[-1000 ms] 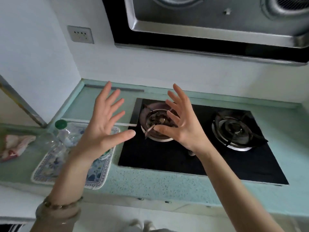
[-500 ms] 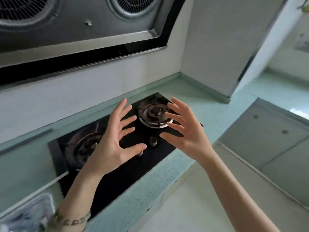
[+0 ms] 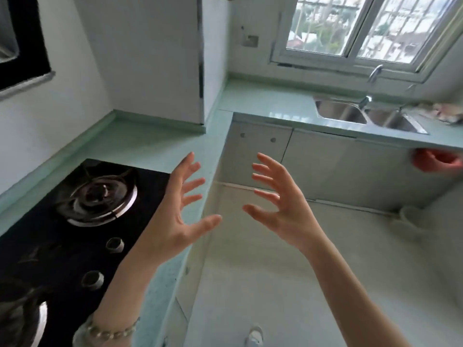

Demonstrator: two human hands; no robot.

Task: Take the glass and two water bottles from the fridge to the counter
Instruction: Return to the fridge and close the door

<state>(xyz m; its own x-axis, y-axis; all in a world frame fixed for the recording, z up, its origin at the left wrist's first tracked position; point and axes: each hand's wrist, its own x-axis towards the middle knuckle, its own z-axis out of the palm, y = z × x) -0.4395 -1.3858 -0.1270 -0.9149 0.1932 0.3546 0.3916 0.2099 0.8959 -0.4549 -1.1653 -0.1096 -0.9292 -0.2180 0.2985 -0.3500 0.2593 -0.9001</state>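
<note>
— What is each grip doing?

— Both are spread wide. The left hand (image 3: 172, 221) is raised with its fingers fanned and thumb out, in front of the tabletop (image 3: 140, 144) edge. The right hand (image 3: 283, 211) faces it above the floor (image 3: 275, 284), fingers a little bent. The palms are apart, and neither grip holds or touches anything. A beaded bracelet (image 3: 110, 331) sits on the left wrist.

— And the glass and water bottles?

— I cannot tell from here.

— Count what you do see.

— One black gas hob (image 3: 62, 246) at eight o'clock, with two burners and two knobs (image 3: 115, 244). One steel sink (image 3: 350, 113) at two o'clock with two basins, and one faucet (image 3: 373, 76) behind it.

— The surface and the room?

— The tabletop is pale green. It runs from the hob past a white wall corner at eleven o'clock and round to the sink. A barred window (image 3: 363, 28) is at one o'clock, with pale cabinet doors (image 3: 320, 161) below the sink. Something red (image 3: 436, 160) hangs under the tabletop at three o'clock; it is too blurred to name.
</note>
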